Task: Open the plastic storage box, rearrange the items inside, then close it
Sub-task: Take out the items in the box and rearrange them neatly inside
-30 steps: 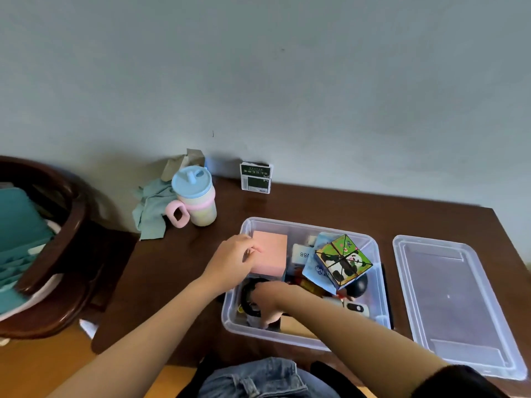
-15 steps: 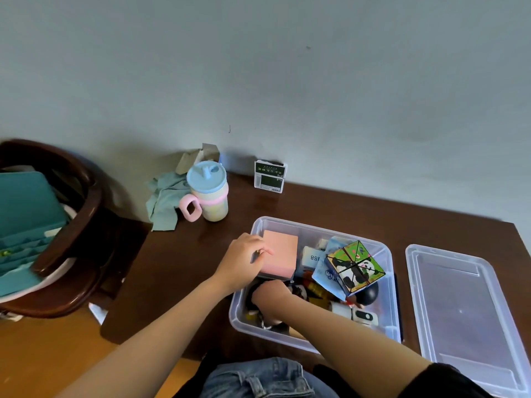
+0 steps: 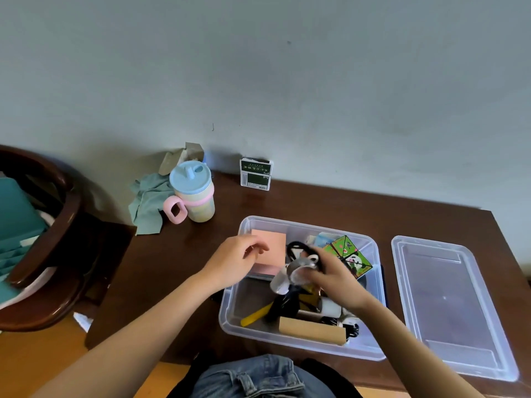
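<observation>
A clear plastic storage box [image 3: 230, 317] stands open on the dark wooden table, its lid [image 3: 448, 305] lying flat to the right. My left hand [image 3: 232, 261] holds a pink pad [image 3: 273, 248] by its left edge at the box's far left corner. My right hand [image 3: 333, 275] grips a shiny metal object with a black cord [image 3: 298, 267], lifted above the box's middle; motion blur hides what it is. A green panda cube [image 3: 352, 255] leans at the far right. A wooden block [image 3: 311, 330] and a yellow tool [image 3: 255, 315] lie at the box's near side.
A blue-lidded cup with a pink handle [image 3: 192, 193] stands far left beside a green cloth [image 3: 148, 202]. A small green carton [image 3: 255, 174] stands against the wall. A dark wooden chair [image 3: 43, 242] with teal items is left of the table. My lap is at the table's near edge.
My right hand has risen out of the box's near left part, lifting the metal object with the black cord toward the middle. My left hand stays on the pink pad.
</observation>
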